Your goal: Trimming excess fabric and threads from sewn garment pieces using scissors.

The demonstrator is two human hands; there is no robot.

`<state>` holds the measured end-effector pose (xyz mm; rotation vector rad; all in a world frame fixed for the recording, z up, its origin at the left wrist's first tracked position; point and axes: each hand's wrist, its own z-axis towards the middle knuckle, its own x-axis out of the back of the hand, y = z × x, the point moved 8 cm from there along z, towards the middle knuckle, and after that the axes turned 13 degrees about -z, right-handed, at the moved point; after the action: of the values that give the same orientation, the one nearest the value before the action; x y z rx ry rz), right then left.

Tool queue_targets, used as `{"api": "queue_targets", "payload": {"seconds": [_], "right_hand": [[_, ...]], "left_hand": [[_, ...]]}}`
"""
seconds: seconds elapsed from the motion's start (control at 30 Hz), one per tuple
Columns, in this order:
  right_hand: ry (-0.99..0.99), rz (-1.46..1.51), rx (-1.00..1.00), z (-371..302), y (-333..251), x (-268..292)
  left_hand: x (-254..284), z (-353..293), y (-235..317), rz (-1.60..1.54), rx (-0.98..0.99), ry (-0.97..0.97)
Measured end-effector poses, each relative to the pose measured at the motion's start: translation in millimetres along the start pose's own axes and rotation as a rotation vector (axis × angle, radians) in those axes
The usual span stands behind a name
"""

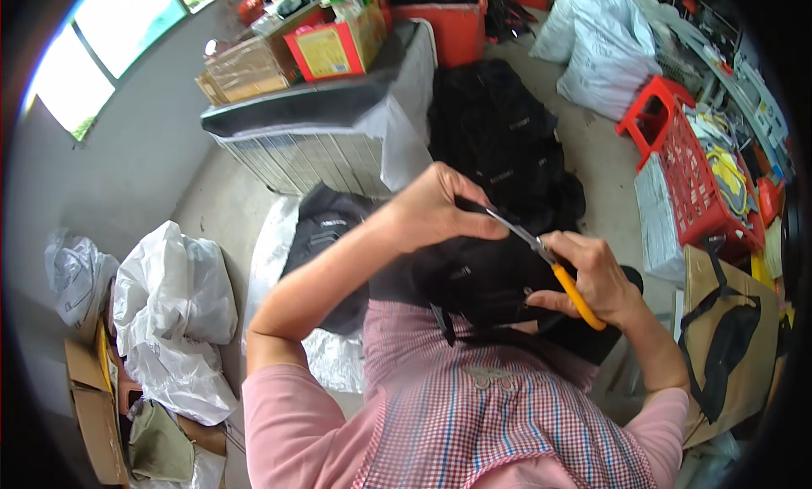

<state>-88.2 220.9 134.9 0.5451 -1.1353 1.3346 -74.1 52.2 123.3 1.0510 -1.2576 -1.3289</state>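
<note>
My right hand [592, 273] is wrapped round a pair of scissors [578, 299] with an orange handle and a thin metal blade. The blade points up and left toward my left hand [440, 206]. Between the thumb and fingers of that hand is a small black strap [471, 205], and the blade tips lie right beside it. Whether they touch it, I cannot tell. Below both hands a black backpack [457, 273] rests across my lap, partly covered by the hands and scissors.
More black bags [495, 125] lie ahead on the floor. A covered table [279, 125] bears open boxes [326, 51]. White sacks [605, 57] and a red plastic basket [698, 176] stand at the right. Plastic-wrapped bundles [173, 286] and a cardboard box [89, 421] are at the left.
</note>
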Motion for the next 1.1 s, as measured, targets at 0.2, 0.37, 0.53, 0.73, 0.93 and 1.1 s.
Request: {"api": "queue_targets", "payload": {"seconds": [0.2,0.37,0.53,0.73,0.93,1.1], "right_hand": [[-0.012,0.006,0.007,-4.0,11.7,-11.6],[0.043,-0.172,0.042,-1.2,17.3,-13.0],[0.503,-0.503,0.035,20.5,4.4,56.3],[0.629,-0.340,-0.044,12.4,23.2,46.3],[0.209,0.297,-0.421,-9.1,66.6,-79.5],[0.039,0.661,-0.694,-32.0,80.9,-153.4]], "left_hand": [[-0.2,-2.3,-3.5,0.027,0.055,0.040],[15.5,1.7,-14.0,-0.021,0.109,0.153],[67.0,-18.7,-26.3,-0.379,0.052,0.422],[111.5,-92.6,-92.7,-0.832,0.013,0.688],[92.4,-170.2,-203.2,-1.186,0.031,0.936],[83.2,-200.8,-237.9,-1.140,0.035,1.085]]}}
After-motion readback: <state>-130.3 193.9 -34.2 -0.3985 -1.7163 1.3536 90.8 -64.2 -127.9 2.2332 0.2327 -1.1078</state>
